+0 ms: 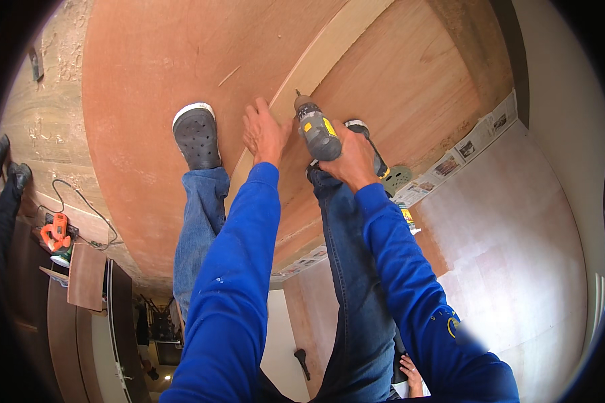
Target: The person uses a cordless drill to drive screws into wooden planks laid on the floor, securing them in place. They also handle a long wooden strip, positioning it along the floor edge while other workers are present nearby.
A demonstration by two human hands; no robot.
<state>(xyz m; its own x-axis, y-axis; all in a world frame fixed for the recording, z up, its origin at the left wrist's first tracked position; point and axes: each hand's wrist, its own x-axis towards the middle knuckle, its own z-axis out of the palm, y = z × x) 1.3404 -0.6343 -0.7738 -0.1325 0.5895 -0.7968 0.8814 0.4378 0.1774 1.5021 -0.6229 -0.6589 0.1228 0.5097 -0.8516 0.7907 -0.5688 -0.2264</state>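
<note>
A long pale wooden strip [328,50] lies across a broad reddish plywood sheet [161,74]. My left hand [265,134] grips the strip, fingers along its left edge and thumb bent toward its right side. A grey cordless drill [318,131] with yellow labels is held in my right hand [353,161], which wraps round its handle. The drill's thin bit points at the strip just beyond my left hand; whether the tip has entered the wood I cannot tell. My black clog [198,134] rests on the plywood left of the strip.
Newspaper sheets [444,166] line the plywood's right edge, near a green clog [398,178]. An orange power tool [57,230] with a black cord lies at far left, near another person's dark shoes [20,176]. Someone else's hand [411,373] shows at the bottom.
</note>
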